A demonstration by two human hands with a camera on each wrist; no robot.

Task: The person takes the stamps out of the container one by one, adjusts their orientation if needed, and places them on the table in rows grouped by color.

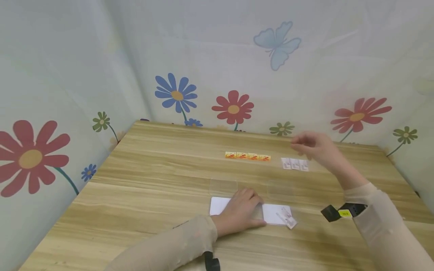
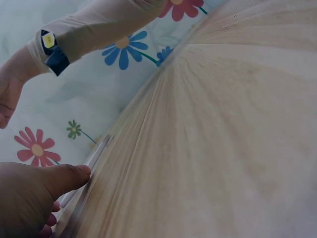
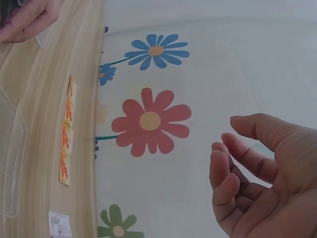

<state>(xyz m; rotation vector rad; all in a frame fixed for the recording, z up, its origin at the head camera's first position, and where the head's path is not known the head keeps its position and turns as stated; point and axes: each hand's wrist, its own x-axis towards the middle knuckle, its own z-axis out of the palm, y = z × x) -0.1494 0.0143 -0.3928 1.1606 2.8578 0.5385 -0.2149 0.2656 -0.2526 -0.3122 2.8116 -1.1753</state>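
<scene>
My left hand (image 1: 241, 211) lies low over two flat white box-like pieces. Its thumb and fingers grip the left end of the right-hand white piece (image 1: 271, 213); the palm hides part of the left-hand one (image 1: 218, 205). In the left wrist view the thumb (image 2: 69, 178) touches a thin edge. A small pale printed piece (image 1: 288, 220) lies askew across the right white piece's corner. My right hand (image 1: 313, 146) is raised above the table's right rear, fingers loosely bent and holding nothing. Nearest it lies a row of pale printed pieces (image 1: 295, 164).
Toward the back, several yellow-and-red printed pieces (image 1: 248, 156) form a row. Behind the white pieces lie two clear plastic trays or lids (image 1: 223, 186), hard to make out. The wooden table (image 1: 135, 169) meets a flower-printed curtain (image 1: 203, 49) at its rear edge.
</scene>
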